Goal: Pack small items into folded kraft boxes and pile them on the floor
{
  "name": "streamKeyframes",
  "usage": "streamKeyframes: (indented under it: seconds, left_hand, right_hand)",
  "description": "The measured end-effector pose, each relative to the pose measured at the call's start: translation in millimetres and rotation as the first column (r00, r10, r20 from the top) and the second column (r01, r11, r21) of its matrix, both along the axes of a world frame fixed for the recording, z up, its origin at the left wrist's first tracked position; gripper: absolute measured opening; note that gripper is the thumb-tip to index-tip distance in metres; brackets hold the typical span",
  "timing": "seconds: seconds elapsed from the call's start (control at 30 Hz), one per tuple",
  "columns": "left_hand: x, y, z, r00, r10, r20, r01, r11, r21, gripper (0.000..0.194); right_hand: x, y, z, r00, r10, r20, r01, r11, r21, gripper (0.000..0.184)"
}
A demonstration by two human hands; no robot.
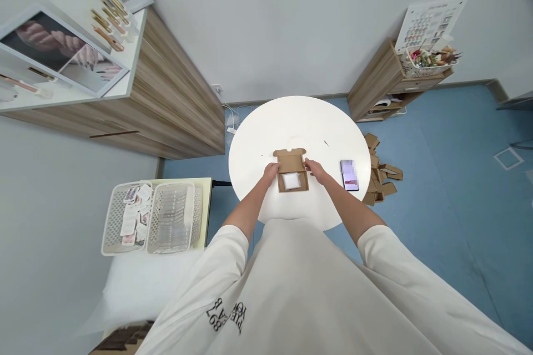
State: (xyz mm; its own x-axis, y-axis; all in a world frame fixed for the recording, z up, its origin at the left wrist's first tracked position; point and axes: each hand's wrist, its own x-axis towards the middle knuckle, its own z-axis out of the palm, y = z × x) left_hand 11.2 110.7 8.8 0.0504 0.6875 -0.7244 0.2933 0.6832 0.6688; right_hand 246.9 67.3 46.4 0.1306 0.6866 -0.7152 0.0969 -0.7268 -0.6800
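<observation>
A small brown cardboard box (292,162) lies on the round white table (266,122) with its lid raised. Inside its lower part rests a white packet (291,180), too small to make out further. My left hand (272,171) grips the left side of the box near the lid's fold. On the opposite side, my right hand (314,168) has its fingers closed on the lid's right edge. Parts of the fingers of both hands are hard to see at this size.
A phone (349,175) lies right of the box. Several folded cardboard boxes (378,177) are on the floor beyond the table. White baskets (156,219) with cards and clear plastic pieces stand at left. Cabinets (183,83) and a small shelf (375,86) flank the table.
</observation>
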Motion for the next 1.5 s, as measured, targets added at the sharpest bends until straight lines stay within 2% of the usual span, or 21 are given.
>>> streamKeyframes:
  seconds: [0.17,0.37,0.57,0.67,0.83,1.07,1.2,1.33,1.5]
  left_hand:
    - [-0.5,0.2,-3.5,0.999,0.032,-0.002,-0.032,0.999,0.013,0.047]
    - [-0.2,2.9,-4.4,0.997,0.061,0.055,-0.065,0.996,0.066,0.04]
    - [-7.6,16.8,7.9,0.973,0.158,0.17,-0.159,0.987,-0.009,0.052]
    - [-13.6,20.5,17.9,0.956,0.159,0.248,-0.157,0.987,-0.029,0.06]
    - [-17.1,19.0,30.9,0.972,0.05,0.231,-0.055,0.998,0.014,0.064]
    - [-17.8,-1.3,28.4,0.99,-0.084,0.113,0.066,0.986,0.151,0.039]
    - [-24.1,-22.9,21.3,0.983,-0.156,0.093,0.131,0.964,0.231,0.024]
    - [-32.0,-46.4,14.4,0.977,-0.214,-0.008,0.208,0.94,0.271,0.023]
    - [-40.4,-70.5,4.4,0.926,-0.32,-0.199,0.374,0.848,0.376,0.027]
  right_hand:
    - [-0.9,2.0,-4.8,1.0,-0.001,0.001,0.001,1.0,-0.026,0.051]
    - [-0.9,2.0,-4.2,0.999,-0.048,-0.02,0.048,0.999,-0.014,0.059]
    - [7.2,2.4,6.5,0.991,-0.073,-0.109,0.074,0.997,0.002,0.073]
    - [10.2,2.2,14.8,0.988,-0.082,-0.134,0.085,0.996,0.021,0.08]
    - [8.9,1.4,24.7,0.989,-0.053,-0.135,0.059,0.998,0.036,0.085]
    - [0.5,-14.2,22.6,0.998,0.038,-0.052,-0.033,0.996,0.087,0.075]
    - [-3.9,-33.3,10.4,0.999,0.051,-0.013,-0.048,0.986,0.16,0.057]
    - [-8.0,-60.2,-9.2,0.982,0.1,0.16,-0.139,0.959,0.249,0.042]
    - [-14.6,-90.1,-29.1,0.933,0.126,0.337,-0.227,0.933,0.278,0.038]
